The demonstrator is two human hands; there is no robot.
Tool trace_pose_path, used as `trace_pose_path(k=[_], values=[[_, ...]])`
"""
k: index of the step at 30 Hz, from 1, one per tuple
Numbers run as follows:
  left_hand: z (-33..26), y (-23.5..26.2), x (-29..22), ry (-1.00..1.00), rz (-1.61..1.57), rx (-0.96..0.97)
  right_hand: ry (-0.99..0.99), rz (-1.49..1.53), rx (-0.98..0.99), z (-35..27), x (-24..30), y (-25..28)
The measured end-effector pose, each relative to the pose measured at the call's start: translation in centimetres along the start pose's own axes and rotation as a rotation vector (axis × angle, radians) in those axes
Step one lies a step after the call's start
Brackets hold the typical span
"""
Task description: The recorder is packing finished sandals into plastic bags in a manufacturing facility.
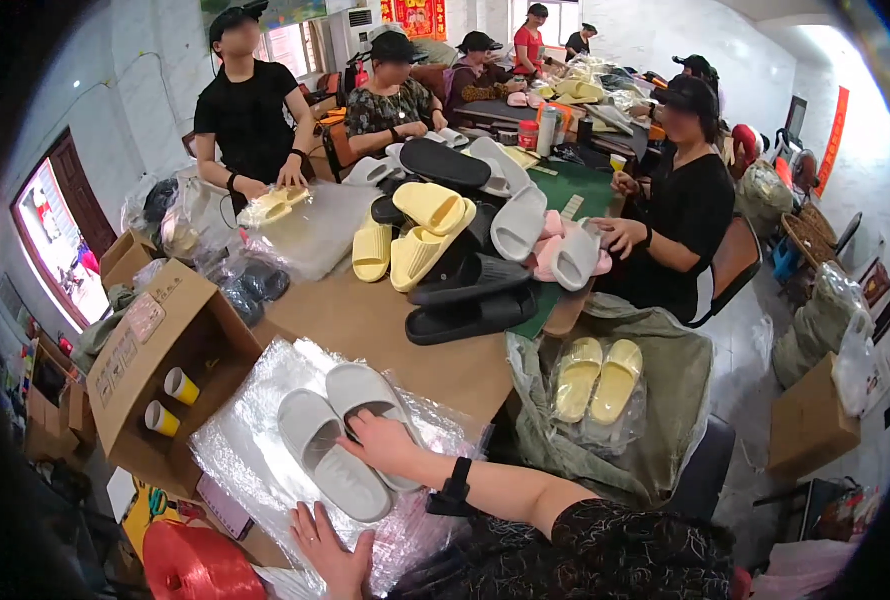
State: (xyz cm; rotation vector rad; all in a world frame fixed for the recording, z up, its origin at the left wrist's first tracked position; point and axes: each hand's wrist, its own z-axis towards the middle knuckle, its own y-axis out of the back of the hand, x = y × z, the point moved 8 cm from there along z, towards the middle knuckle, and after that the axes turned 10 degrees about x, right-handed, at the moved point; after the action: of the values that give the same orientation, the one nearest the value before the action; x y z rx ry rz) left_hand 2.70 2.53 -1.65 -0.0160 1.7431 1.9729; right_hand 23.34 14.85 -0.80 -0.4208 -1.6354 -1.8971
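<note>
A pair of grey slide sandals (337, 448) lies side by side on a stack of clear plastic bags (255, 455) at the near edge of the brown table (365, 325). My right hand (383, 440) rests on the right-hand grey sandal, fingers spread over its strap. Palm down on the plastic near the lower edge lies my left hand (327, 545), holding nothing. A black band sits on my right wrist.
A heap of yellow, grey, black and pink sandals (455, 250) fills the table's middle. An open cardboard box (165, 370) with two paper cups stands at the left. A bagged yellow pair (595, 380) lies in a sack at the right. Several people sit around the table.
</note>
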Motion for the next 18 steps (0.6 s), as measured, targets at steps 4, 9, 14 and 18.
trace_pose_path(k=[4, 9, 14, 18], values=[[0.2, 0.0, 0.1, 0.016, 0.039, -0.002, -0.006, 0.068, 0.056, 0.2, 0.2, 0.1], [0.5, 0.3, -0.2, 0.045, 0.014, 0.029, 0.118, 0.255, 0.024, -0.8, -0.5, 1.8], [0.5, 0.5, 0.1, 0.052, 0.009, 0.013, 0.132, 0.328, 0.046, -2.3, 1.9, 5.4], [0.5, 0.3, 0.1, 0.053, -0.001, 0.029, 0.121, 0.095, 0.043, -1.1, 2.9, 3.9]])
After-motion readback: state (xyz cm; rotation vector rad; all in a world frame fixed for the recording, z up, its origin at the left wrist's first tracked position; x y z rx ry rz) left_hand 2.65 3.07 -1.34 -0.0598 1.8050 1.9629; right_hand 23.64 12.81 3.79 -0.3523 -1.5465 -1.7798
